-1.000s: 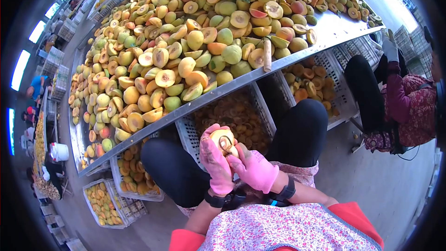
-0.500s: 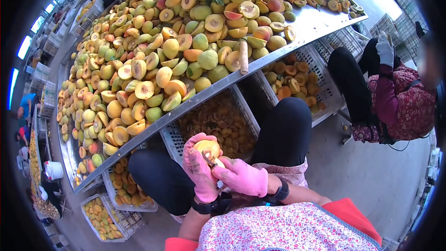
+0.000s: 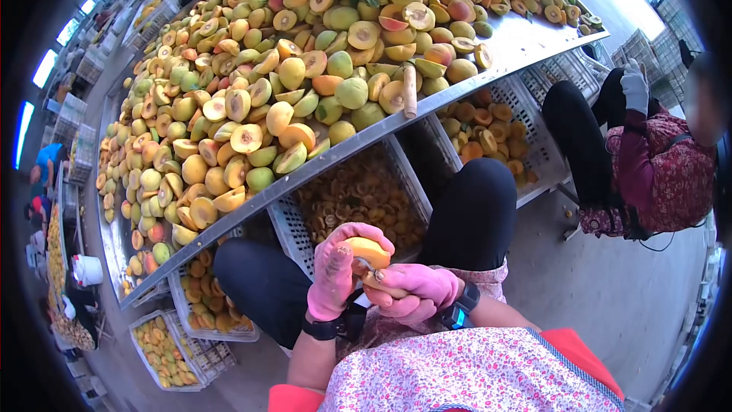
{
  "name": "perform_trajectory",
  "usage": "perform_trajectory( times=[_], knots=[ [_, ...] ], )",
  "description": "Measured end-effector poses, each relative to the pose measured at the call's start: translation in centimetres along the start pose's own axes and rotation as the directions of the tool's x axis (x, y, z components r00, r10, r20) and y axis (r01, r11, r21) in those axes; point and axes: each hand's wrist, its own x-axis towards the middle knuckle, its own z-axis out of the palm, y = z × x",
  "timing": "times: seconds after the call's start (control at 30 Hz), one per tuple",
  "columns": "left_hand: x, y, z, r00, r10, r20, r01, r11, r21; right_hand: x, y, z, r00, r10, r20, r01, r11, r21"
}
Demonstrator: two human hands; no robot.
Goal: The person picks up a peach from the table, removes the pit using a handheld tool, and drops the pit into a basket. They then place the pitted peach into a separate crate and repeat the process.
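Note:
My left hand [image 3: 332, 278], in a pink glove, is closed around a yellow peach half [image 3: 364, 250] above my lap. In my right hand [image 3: 418, 290], gloved in pink too, sits a small pitting tool [image 3: 369, 265] with a curved metal blade and what looks like a wooden handle. Its blade touches the underside of the fruit; the fruit's cut face is mostly hidden. Directly beyond both hands, a white crate [image 3: 293, 233] holds a heap of peach scraps and peelings.
A metal table [image 3: 526, 38] is piled with halved peaches [image 3: 246, 137]. A wooden stick-like handle [image 3: 410, 90] lies at its edge. Crates of fruit [image 3: 534, 118] stand beneath, others [image 3: 164, 355] at lower left. A co-worker [image 3: 659, 160] sits on the right.
My hands have shifted slightly right. The peach half has turned, its rounded yellow side now showing more, and the tool's blade now sits under it.

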Motion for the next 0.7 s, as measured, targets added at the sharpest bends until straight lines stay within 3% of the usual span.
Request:
perform_trajectory(
  times=[0.13,0.2,0.23,0.33,0.37,0.4,0.43,0.47,0.5,0.53,0.6,0.67,0.7],
  knots=[
    [-0.2,-1.1,0.4,0.998,-0.056,-0.021,0.052,0.987,-0.154,-0.2,0.3,-1.0,0.996,-0.060,-0.060,0.050,0.987,-0.150],
    [0.0,-1.3,0.8,0.880,-0.384,-0.280,0.184,0.818,-0.545,-0.4,0.7,-2.2,0.994,-0.105,-0.038,0.092,0.962,-0.258],
    [0.3,-1.4,0.4,0.844,-0.425,-0.326,0.152,0.774,-0.614,-0.7,0.8,-2.5,0.996,-0.073,-0.050,0.058,0.966,-0.253],
    [0.3,-2.4,-1.3,0.890,-0.331,-0.314,0.020,0.716,-0.698,-1.1,0.4,-3.1,0.986,-0.165,-0.022,0.155,0.959,-0.238],
    [-0.1,-2.2,-1.7,0.886,-0.328,-0.327,0.012,0.722,-0.692,-1.2,-0.1,-3.0,0.972,-0.148,-0.184,0.095,0.958,-0.269],
    [-0.3,-1.2,-1.7,0.882,-0.341,-0.324,0.012,0.705,-0.709,-0.7,-0.4,-2.4,0.857,-0.153,-0.492,-0.047,0.928,-0.370],
    [-0.6,-0.5,-1.9,0.878,-0.351,-0.327,0.007,0.690,-0.724,0.1,0.3,-3.5,0.726,-0.247,-0.641,-0.102,0.884,-0.456],
    [-1.1,-0.1,-2.4,0.870,-0.342,-0.355,-0.015,0.702,-0.712,1.2,1.4,-4.9,0.572,-0.351,-0.741,-0.174,0.832,-0.528],
    [-1.8,0.3,-3.0,0.883,-0.313,-0.350,-0.014,0.728,-0.686,1.3,1.8,-5.6,0.597,-0.350,-0.722,-0.102,0.859,-0.501],
    [-3.0,0.9,-3.9,0.888,-0.283,-0.362,-0.025,0.757,-0.653,1.4,0.8,-3.5,0.601,-0.289,-0.745,-0.151,0.875,-0.460],
    [-6.0,3.8,-5.5,0.853,-0.084,-0.515,-0.187,0.872,-0.452,1.8,0.9,-4.0,0.605,-0.382,-0.699,-0.089,0.839,-0.537],
    [-9.4,6.8,-8.1,0.653,0.194,-0.732,-0.359,0.930,-0.075,2.1,0.7,-3.6,0.532,-0.441,-0.723,-0.192,0.769,-0.610],
    [-11.2,7.8,-9.7,0.492,0.349,-0.797,-0.332,0.922,0.198,2.2,0.7,-3.4,0.529,-0.448,-0.721,-0.228,0.743,-0.629]
  ],
)
